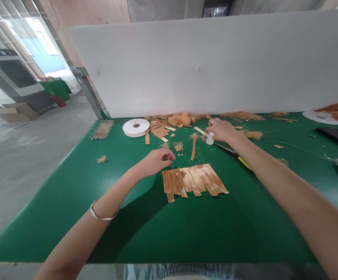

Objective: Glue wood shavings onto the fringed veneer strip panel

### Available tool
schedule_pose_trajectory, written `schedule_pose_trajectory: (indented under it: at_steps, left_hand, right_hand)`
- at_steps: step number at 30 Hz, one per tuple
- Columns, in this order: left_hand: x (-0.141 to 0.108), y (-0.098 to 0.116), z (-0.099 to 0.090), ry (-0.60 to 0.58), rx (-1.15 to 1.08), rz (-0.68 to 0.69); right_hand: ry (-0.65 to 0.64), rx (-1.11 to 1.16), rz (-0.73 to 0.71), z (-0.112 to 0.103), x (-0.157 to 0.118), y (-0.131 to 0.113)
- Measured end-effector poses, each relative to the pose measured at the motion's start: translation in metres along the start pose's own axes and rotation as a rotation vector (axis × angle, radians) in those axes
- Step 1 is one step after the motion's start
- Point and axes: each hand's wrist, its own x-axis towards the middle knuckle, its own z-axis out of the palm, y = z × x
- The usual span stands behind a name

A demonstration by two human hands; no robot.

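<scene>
A fringed sheet of light brown strips (194, 180) lies flat on the green table (145, 233). Just beyond its left corner is my left hand (156, 161), fingers curled and thumb close to the fingertips; anything between them is too small to make out. Farther back on the right, my right hand (219, 130) is closed around a small white bottle (210, 138) with a bit of yellow on it, tilted downwards. Scissors with a yellow handle (245, 163) lie partly under my right forearm, their blades pointing towards the bottle.
A white tape roll (136, 126) lies at the back left, beside brown strips (159, 129). Tangled fibre (182, 118) lines the foot of a white upright panel (198, 66). Loose tufts and scraps are scattered behind the sheet. A dark flat object (337, 138) is at the right.
</scene>
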Motion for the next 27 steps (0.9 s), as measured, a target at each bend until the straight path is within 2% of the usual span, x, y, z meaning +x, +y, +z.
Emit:
schedule_pose_trajectory:
  at_steps: [3, 6, 9, 12, 16, 19, 21, 24, 27]
  left_hand:
    - [-0.006, 0.000, 0.004, -0.062, 0.195, 0.016]
    - [-0.011, -0.004, 0.009, -0.150, 0.287, 0.005]
    - [-0.012, -0.010, 0.014, -0.193, 0.293, 0.030]
    - [-0.010, -0.014, 0.016, -0.212, 0.289, 0.041]
    - [-0.006, -0.015, 0.014, -0.244, 0.291, 0.048]
    - [-0.005, -0.014, 0.011, -0.263, 0.279, 0.030]
    - [-0.005, -0.014, 0.010, -0.266, 0.234, 0.025]
    - [-0.003, -0.018, 0.010, -0.211, 0.199, 0.042]
    - [0.003, -0.023, 0.014, -0.136, 0.258, 0.088]
  right_hand:
    - [-0.005, -0.147, -0.145, 0.009, -0.010, -0.007]
    - [-0.011, -0.266, -0.245, 0.015, -0.015, -0.006]
    - [0.002, -0.262, -0.219, 0.014, -0.017, 0.001]
    - [0.065, -0.207, -0.118, 0.006, -0.022, 0.010]
    - [0.298, 0.074, 0.085, -0.011, -0.038, 0.006]
    - [0.522, 0.405, 0.225, -0.025, -0.055, -0.012]
    - [0.616, 0.608, 0.288, -0.033, -0.067, -0.031]
    - [0.583, 0.814, 0.224, -0.039, -0.082, -0.062]
    - [0.372, 0.986, 0.145, -0.035, -0.091, -0.089]
